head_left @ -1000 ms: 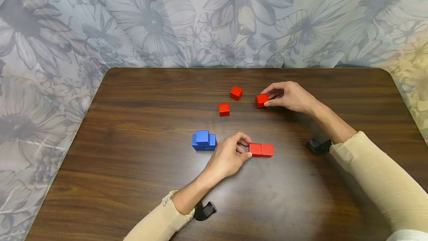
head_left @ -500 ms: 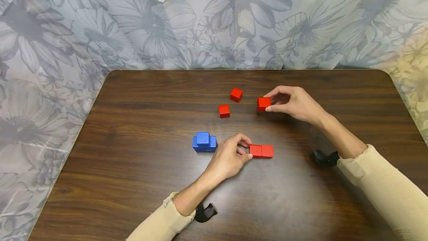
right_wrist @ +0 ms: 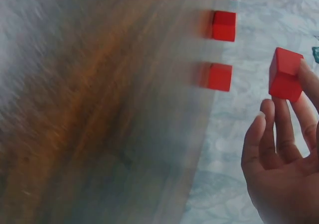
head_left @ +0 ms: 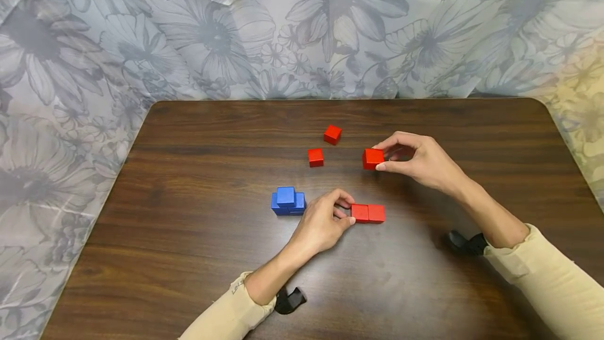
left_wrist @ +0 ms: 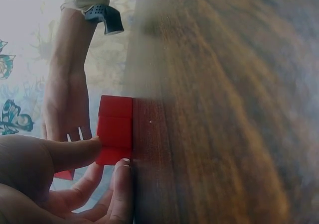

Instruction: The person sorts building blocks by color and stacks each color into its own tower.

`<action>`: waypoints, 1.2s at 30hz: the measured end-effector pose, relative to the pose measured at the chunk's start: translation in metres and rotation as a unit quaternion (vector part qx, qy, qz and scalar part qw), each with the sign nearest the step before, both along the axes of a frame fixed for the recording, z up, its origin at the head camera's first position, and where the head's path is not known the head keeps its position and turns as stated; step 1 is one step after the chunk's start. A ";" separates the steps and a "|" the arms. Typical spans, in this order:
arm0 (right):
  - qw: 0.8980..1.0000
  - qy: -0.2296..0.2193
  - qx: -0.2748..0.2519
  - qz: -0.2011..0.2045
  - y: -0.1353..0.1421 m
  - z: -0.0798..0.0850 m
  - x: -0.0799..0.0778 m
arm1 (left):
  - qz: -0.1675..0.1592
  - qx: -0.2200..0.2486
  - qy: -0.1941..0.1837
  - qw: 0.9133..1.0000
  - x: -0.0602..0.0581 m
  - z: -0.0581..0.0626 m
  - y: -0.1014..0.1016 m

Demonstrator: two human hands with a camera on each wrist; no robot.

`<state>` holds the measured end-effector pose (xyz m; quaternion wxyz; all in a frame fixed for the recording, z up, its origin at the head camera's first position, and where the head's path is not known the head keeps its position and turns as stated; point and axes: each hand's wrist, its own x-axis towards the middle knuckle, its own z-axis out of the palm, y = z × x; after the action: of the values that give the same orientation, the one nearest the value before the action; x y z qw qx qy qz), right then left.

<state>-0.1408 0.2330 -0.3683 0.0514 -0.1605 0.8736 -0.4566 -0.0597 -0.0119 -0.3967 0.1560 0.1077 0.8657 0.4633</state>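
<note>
My left hand (head_left: 322, 222) pinches the left one of two red cubes (head_left: 360, 213) that stand side by side on the table. In the left wrist view its thumb and fingers lie at the end of this red pair (left_wrist: 115, 130). My right hand (head_left: 424, 164) holds another red cube (head_left: 373, 159) between thumb and fingers, beyond the pair. In the right wrist view this red cube (right_wrist: 286, 74) is held off the table, its top and sides showing. Two loose red cubes, one nearer (head_left: 315, 158) and one farther back (head_left: 332, 134), lie left of the right hand.
Just left of my left hand stands a small stack of blue blocks (head_left: 286, 201), one on top of a lower row. The brown wooden table (head_left: 189, 172) ends at the back before a flower-printed cloth (head_left: 217, 35). Black wrist cameras sit under both sleeves.
My right hand has drawn the red cube toward me, closer to the red pair. The left hand stays where it was, and the loose cubes and blue stack have not moved.
</note>
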 end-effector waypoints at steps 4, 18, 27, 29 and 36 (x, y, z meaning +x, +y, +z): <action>1.000 0.012 -0.012 0.007 0.001 0.001 0.005 | 0.002 0.002 0.000 1.000 0.000 -0.001 0.001; 0.997 0.055 -0.038 0.034 -0.003 0.001 0.021 | 0.001 0.001 0.001 1.000 0.000 -0.002 0.002; 0.995 0.067 -0.052 0.060 -0.006 0.000 0.031 | -0.003 0.000 -0.001 1.000 -0.002 -0.001 0.001; 0.994 0.066 -0.054 0.065 -0.007 -0.001 0.033 | -0.004 0.000 0.000 1.000 -0.002 -0.001 0.001; 0.993 0.061 -0.060 0.080 -0.010 -0.008 0.043 | -0.006 0.006 0.003 1.000 -0.001 -0.001 0.000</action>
<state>-0.0975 0.2231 -0.3759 0.0248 -0.2601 0.8305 -0.4919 -0.0610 -0.0117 -0.3980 0.1558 0.1150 0.8629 0.4669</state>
